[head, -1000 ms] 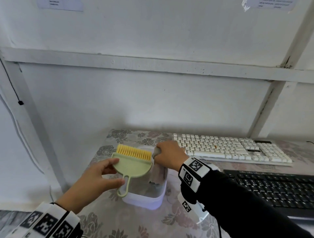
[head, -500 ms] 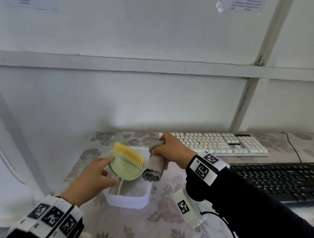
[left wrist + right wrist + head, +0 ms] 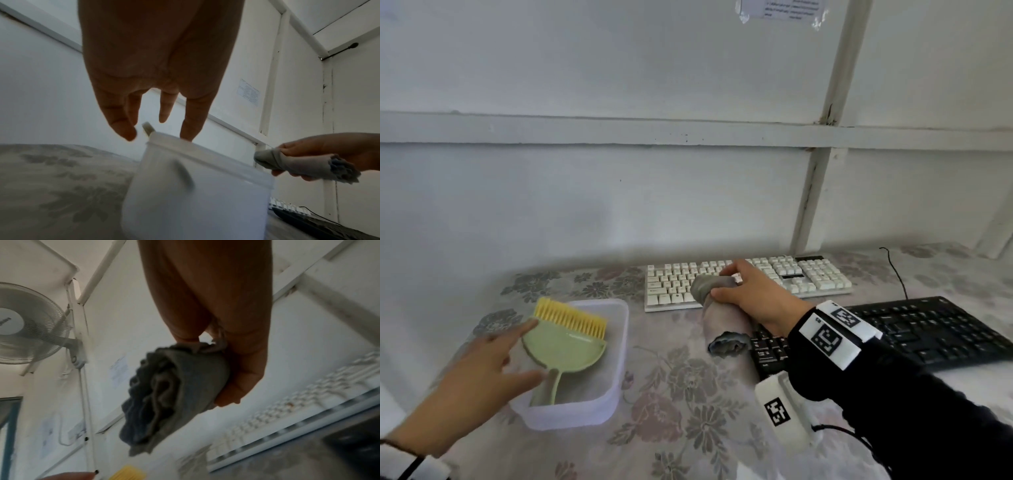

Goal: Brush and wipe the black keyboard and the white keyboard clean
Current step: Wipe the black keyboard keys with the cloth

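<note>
White keyboard edge lies under right hand gripping cloth.

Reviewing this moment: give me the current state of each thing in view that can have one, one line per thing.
left hand: fingers spread, touching the green brush, no closed grip.
right hand: grips the rolled grey cloth.
green brush: propped in the tub, yellow bristles up.
rolled grey cloth: rolled up, held off the table.
white plastic tub: open, no lid, on the table.
white keyboard: flat on the table, untouched.
black keyboard: flat on the table, untouched.
wall fan: running or not, cannot tell.
</note>
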Motion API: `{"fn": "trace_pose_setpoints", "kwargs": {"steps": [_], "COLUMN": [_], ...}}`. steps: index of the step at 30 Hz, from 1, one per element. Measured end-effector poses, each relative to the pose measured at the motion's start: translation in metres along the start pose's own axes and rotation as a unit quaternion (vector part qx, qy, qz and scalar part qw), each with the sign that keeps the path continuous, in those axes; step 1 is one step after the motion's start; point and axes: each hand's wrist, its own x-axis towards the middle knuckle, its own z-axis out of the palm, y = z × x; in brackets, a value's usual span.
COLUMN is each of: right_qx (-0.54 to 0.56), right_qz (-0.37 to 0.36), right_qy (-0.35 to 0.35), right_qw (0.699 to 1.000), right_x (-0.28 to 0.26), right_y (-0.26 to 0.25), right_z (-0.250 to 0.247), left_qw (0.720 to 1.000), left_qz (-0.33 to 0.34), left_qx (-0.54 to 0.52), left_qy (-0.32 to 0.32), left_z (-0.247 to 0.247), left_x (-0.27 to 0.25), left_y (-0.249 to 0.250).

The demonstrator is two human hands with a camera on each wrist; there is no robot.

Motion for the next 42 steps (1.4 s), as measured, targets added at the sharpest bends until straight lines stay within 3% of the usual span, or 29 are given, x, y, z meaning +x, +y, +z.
{"fn": "trace_pose_setpoints", "kwargs": {"steps": [3, 6, 11, 14, 21, 26, 30, 36, 38, 42], "right_qx": [-0.017, -0.041, -0.067, -0.142, -0.334, -0.437, -0.51, -0.43, -0.431, -0.5], "right_qz": [0.025, 0.05, 0.072, 0.063, -0.065, -0.078, -0.079, -0.088, -0.107, -0.133], "right_qy": [0.018, 0.023, -0.004, -0.03, -0.101, -0.19, -0.216, -0.249, -0.276, -0.298], "right_qw": [0.999, 0.998, 0.995, 0.987, 0.935, 0.876, 0.829, 0.863, 0.853, 0.802], "right_x": [0.002, 0.007, 0.016, 0.021, 0.034, 0.033, 0.039, 0.055, 0.057, 0.062], "right_y": [0.018, 0.041, 0.068, 0.08, 0.091, 0.085, 0.082, 0.072, 0.067, 0.062], "right_z": [-0.039, -0.077, -0.119, -0.131, -0.144, -0.136, -0.133, -0.113, -0.102, -0.082], "left_qw": [0.998, 0.998, 0.995, 0.991, 0.983, 0.974, 0.97, 0.97, 0.97, 0.97], "left_qz": [0.005, 0.039, 0.102, 0.123, 0.093, 0.052, 0.045, 0.027, 0.031, 0.037], "left_qx": [0.031, 0.008, 0.004, 0.006, 0.029, 0.046, 0.047, 0.021, 0.008, 0.015], "left_qy": [0.058, 0.058, -0.017, -0.052, -0.153, -0.216, -0.236, -0.239, -0.24, -0.242], "left_z": [0.002, 0.007, 0.05, 0.087, 0.156, 0.175, 0.185, 0.187, 0.187, 0.189], "left_x": [-0.005, -0.027, -0.041, -0.039, -0.036, -0.036, -0.031, -0.03, -0.029, -0.023], "left_y": [0.021, 0.078, 0.146, 0.183, 0.242, 0.254, 0.247, 0.254, 0.255, 0.254]}}
